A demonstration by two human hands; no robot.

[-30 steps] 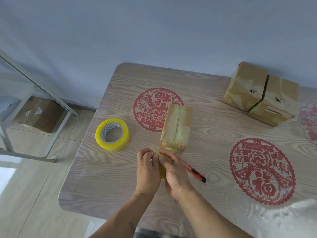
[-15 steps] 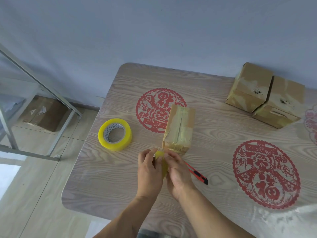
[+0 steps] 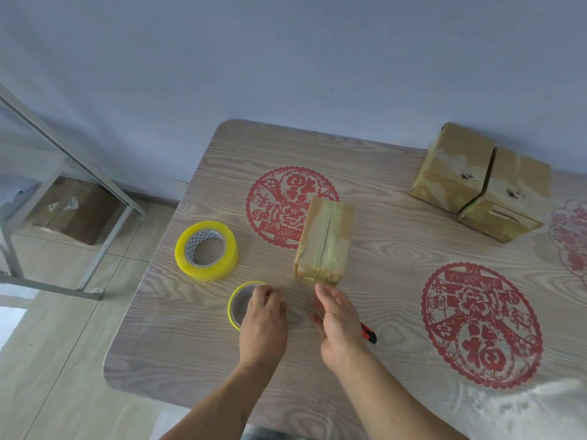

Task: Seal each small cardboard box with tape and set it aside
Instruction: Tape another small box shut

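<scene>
Since a moment ago our two hands have parted: they were pressed together around a small yellow roll, and now they sit apart with a stretch of clear tape drawn between them. Our left hand (image 3: 263, 325) curls its fingers (image 3: 265, 292) over the rim of the thin tape roll (image 3: 236, 304), which stands tilted on edge on the worktop (image 3: 197, 338), its open core facing left. Our right hand (image 3: 338, 322) has its fingers (image 3: 324, 292) bent together near the near end of the box; they seem to pinch the free end of the tape, though the film is too clear for us to be sure of the grip. Under the right hand's heel lies a red and black utility knife (image 3: 369, 333), only its tail end showing.

Just beyond the right fingertips sits the small cardboard box (image 3: 325, 241), already wrapped in yellowish tape. Its long axis runs away from us, leaning slightly right at the far end, with the flap seam running lengthwise along the top. Its far end overlaps a red paper-cut medallion (image 3: 279, 204).

Left of the box lies a fuller yellow tape roll (image 3: 206, 250), flat on the worktop. At the far right corner two taped boxes (image 3: 479, 182) stand touching each other. A second red medallion (image 3: 481, 325) lies to our right. On the floor at left is a brown carton (image 3: 74, 209) behind a metal frame (image 3: 95, 173).
</scene>
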